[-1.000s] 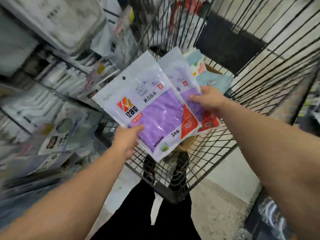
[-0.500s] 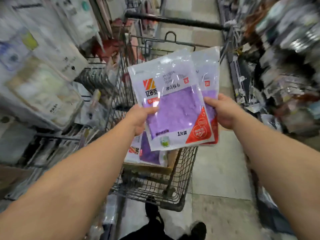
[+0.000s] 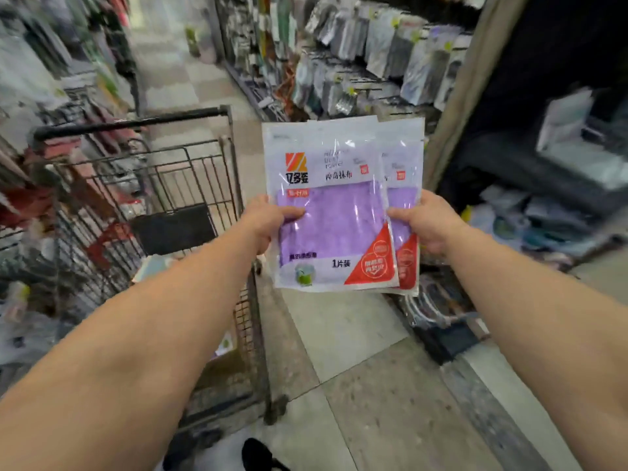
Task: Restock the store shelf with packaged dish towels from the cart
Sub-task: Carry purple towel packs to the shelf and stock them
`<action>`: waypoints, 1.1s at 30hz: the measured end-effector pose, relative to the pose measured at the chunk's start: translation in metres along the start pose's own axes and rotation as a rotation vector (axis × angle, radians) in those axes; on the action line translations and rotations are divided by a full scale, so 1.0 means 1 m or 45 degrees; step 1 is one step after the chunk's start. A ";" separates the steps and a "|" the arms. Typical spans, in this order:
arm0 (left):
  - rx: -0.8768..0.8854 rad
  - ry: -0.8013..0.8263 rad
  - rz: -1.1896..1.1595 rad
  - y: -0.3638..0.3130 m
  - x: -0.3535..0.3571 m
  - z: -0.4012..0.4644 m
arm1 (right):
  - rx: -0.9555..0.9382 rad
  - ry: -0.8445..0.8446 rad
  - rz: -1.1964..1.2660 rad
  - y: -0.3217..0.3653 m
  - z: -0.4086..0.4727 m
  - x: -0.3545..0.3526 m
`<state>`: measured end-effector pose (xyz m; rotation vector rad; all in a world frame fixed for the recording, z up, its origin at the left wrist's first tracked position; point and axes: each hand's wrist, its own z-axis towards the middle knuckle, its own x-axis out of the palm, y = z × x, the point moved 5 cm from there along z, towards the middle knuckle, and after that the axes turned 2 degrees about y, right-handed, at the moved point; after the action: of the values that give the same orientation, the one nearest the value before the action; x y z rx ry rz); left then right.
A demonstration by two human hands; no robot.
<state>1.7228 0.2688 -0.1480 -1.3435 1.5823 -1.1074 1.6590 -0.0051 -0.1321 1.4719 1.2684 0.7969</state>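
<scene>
Two clear packs of purple dish towels are held upright in front of me over the aisle floor. The front pack [image 3: 331,212] overlaps the back pack [image 3: 404,198], of which only the right strip shows. My left hand [image 3: 266,220] grips the front pack's left edge, thumb on its face. My right hand [image 3: 426,224] grips the right edge of both packs. The wire cart [image 3: 190,171] stands to the left of the packs. The store shelf [image 3: 373,56] with hanging packets runs along the right.
A low display of packaged goods [image 3: 530,226] sits at the right by a dark shelf unit. More hanging goods [image 3: 40,79] line the left. The tiled aisle floor [image 3: 356,334] lies below the packs. My shoes [image 3: 258,453] show at the bottom.
The two packs came up out of the cart and swung right, away from it, now squared together in front of the right-hand shelf. My view turned right with them.
</scene>
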 end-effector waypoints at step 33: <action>0.358 1.109 0.328 -0.039 0.791 -0.194 | 0.090 -1.449 0.092 -0.089 -0.315 -0.666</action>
<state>1.4364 -0.4900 -0.0631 -0.4392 2.0048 -1.7932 1.1853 -0.5695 -0.0457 1.6308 0.3675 -0.1154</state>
